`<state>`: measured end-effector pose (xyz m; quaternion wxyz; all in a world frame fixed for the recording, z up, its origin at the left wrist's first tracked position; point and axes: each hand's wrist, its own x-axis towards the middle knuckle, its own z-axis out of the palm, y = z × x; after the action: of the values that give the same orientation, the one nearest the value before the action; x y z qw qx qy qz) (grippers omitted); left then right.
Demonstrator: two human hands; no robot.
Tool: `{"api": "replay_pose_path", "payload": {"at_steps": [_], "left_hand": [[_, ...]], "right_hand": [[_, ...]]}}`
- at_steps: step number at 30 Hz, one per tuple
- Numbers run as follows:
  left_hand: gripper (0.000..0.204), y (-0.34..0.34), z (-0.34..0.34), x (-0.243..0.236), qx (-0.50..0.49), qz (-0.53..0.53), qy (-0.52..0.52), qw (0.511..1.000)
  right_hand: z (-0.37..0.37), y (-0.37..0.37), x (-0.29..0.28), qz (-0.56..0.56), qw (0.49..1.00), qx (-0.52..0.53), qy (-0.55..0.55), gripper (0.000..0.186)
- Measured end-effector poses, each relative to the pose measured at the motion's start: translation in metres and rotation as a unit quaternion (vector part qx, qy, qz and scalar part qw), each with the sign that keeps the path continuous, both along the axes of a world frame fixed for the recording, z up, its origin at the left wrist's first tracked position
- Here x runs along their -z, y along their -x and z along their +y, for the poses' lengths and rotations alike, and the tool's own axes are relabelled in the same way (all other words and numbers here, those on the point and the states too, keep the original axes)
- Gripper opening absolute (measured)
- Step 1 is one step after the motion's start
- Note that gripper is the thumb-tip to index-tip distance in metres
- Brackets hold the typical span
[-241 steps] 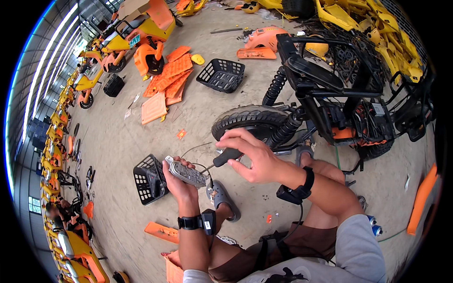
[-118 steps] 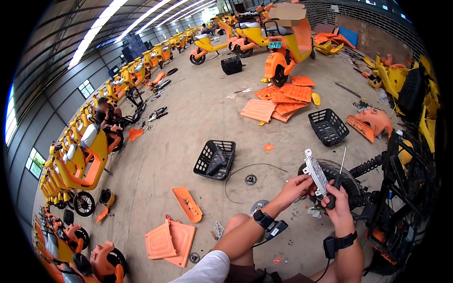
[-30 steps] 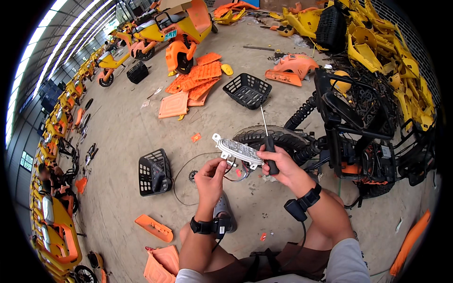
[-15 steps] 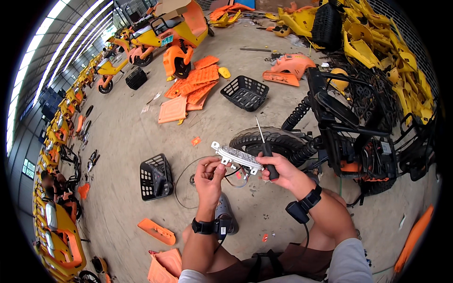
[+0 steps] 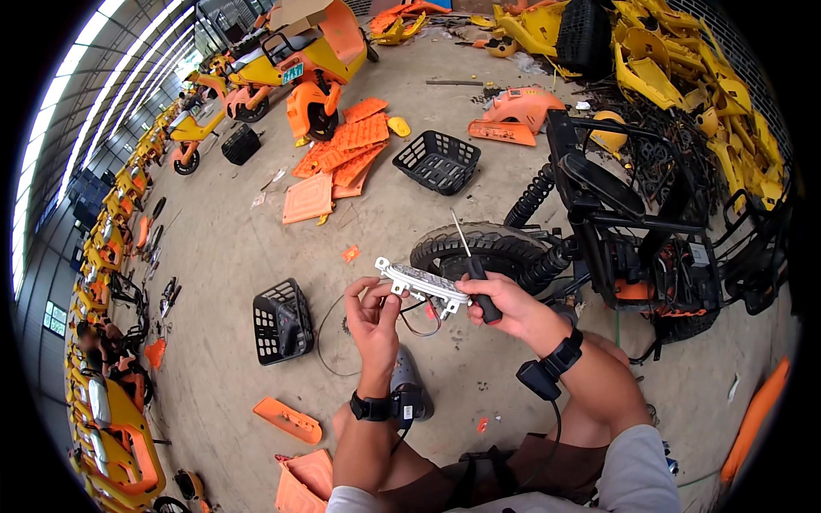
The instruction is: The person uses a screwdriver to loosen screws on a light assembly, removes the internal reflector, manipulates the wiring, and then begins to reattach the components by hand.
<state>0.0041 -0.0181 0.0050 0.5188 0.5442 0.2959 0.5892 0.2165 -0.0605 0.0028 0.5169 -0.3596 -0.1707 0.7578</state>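
Between my hands is a slim white lamp unit (image 5: 421, 282) with a clear ribbed lens, mounting tabs and thin wires hanging below it. My left hand (image 5: 373, 315) pinches its left end between thumb and fingers. The right end is gripped by my right hand (image 5: 506, 304), which also holds a screwdriver (image 5: 476, 272) with a black handle, its metal shaft pointing up and away. Just beyond the lamp lies the wheel (image 5: 453, 244) of a stripped black scooter frame (image 5: 603, 231) on my right.
Black baskets (image 5: 438, 162) (image 5: 283, 321) sit on the concrete floor. Orange panels (image 5: 342, 158) are stacked farther off, and an orange piece (image 5: 288, 420) lies near my legs. Yellow body parts (image 5: 658, 77) are heaped at the far right. Yellow scooters (image 5: 111, 427) line the left.
Both hands have shifted slightly left with the lamp unit and screwdriver. The lamp unit stays held at both ends, and the view has tilted a little.
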Motion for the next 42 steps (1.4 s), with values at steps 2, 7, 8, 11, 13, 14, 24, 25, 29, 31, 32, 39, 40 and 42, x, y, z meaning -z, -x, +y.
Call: {"api": "replay_pose_path", "payload": {"at_steps": [2, 7, 8, 11, 13, 14, 24, 25, 29, 31, 32, 39, 40, 42], "left_hand": [[0.033, -0.001, 0.0, 0.0, -0.018, 0.014, 0.009, 1.0], [0.031, 0.004, 0.004, 0.004, -0.029, 0.02, 0.004, 0.999], [0.03, 0.005, 0.003, 0.002, -0.037, 0.016, 0.006, 0.999], [0.026, 0.005, 0.002, -0.003, -0.061, 0.006, -0.003, 0.998], [0.024, 0.004, 0.0, -0.006, -0.07, 0.018, 0.02, 0.997], [0.023, 0.004, 0.0, -0.008, -0.074, 0.024, 0.03, 0.996], [0.018, 0.01, 0.003, -0.005, -0.068, 0.0, 0.114, 0.991], [0.019, 0.01, 0.004, -0.002, -0.054, -0.016, 0.13, 0.99], [0.019, 0.012, 0.009, 0.006, -0.002, -0.085, 0.167, 0.982], [0.02, 0.01, 0.008, 0.002, 0.012, -0.101, 0.181, 0.978], [0.02, 0.009, 0.008, 0.001, 0.018, -0.109, 0.188, 0.976], [0.022, 0.005, 0.009, 0.004, 0.058, -0.073, 0.253, 0.963], [0.023, 0.006, 0.01, 0.004, 0.062, -0.074, 0.261, 0.961], [0.027, 0.007, 0.011, 0.005, 0.073, -0.071, 0.269, 0.958]], "right_hand": [[0.0, 0.002, -0.002, -0.017, 1.0, 0.001, 0.004, 0.014], [0.003, 0.006, -0.001, -0.006, 1.0, -0.004, 0.014, 0.012], [0.003, 0.007, 0.0, -0.006, 1.0, -0.008, 0.018, 0.012], [0.006, 0.009, 0.002, -0.002, 1.0, -0.006, 0.012, 0.011], [0.005, 0.01, 0.001, -0.015, 1.0, -0.006, 0.012, 0.011], [0.005, 0.011, 0.0, -0.02, 1.0, -0.006, 0.011, 0.011], [0.004, 0.012, -0.003, -0.008, 1.0, 0.017, 0.023, 0.012], [0.003, 0.012, -0.004, -0.01, 1.0, 0.018, 0.022, 0.011], [0.002, 0.01, -0.005, -0.01, 0.999, 0.025, 0.025, 0.011], [0.004, 0.006, 0.004, 0.023, 0.999, 0.014, 0.03, 0.011], [0.005, 0.005, 0.007, 0.04, 0.999, 0.007, 0.032, 0.011], [0.003, 0.008, 0.0, 0.199, 0.98, -0.005, -0.001, 0.015], [0.004, 0.009, 0.0, 0.208, 0.978, -0.005, -0.005, 0.017], [0.005, 0.008, 0.003, 0.22, 0.975, 0.006, -0.015, 0.018]]}}
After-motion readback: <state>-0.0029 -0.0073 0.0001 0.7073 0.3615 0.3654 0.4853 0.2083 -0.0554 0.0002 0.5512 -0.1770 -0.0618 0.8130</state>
